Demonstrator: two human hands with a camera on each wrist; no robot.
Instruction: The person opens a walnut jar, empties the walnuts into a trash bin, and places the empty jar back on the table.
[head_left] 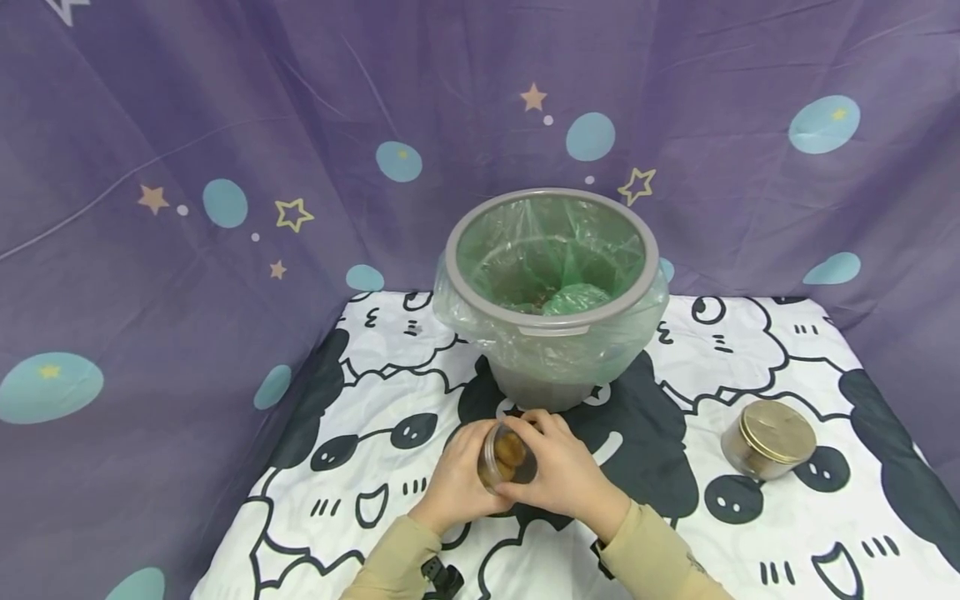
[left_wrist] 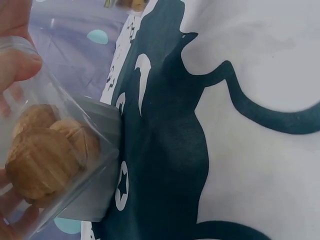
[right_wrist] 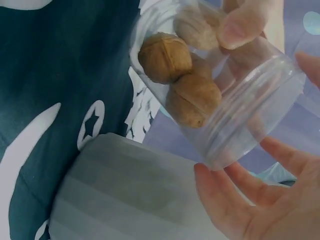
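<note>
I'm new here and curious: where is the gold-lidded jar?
In the head view, the gold-lidded jar stands on the patterned cloth at the right, right of the bin.

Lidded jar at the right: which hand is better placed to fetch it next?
Probably the right hand: it is nearer the lidded jar. It and the left hand both grip the walnut jar, though, so the left would have to hold that alone.

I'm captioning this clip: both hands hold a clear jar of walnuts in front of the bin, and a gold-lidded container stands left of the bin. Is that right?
Not quite: the gold-lidded container stands right of the bin, as the head view shows. The left hand and right hand do hold a clear jar of walnuts in front of the bin.
</note>
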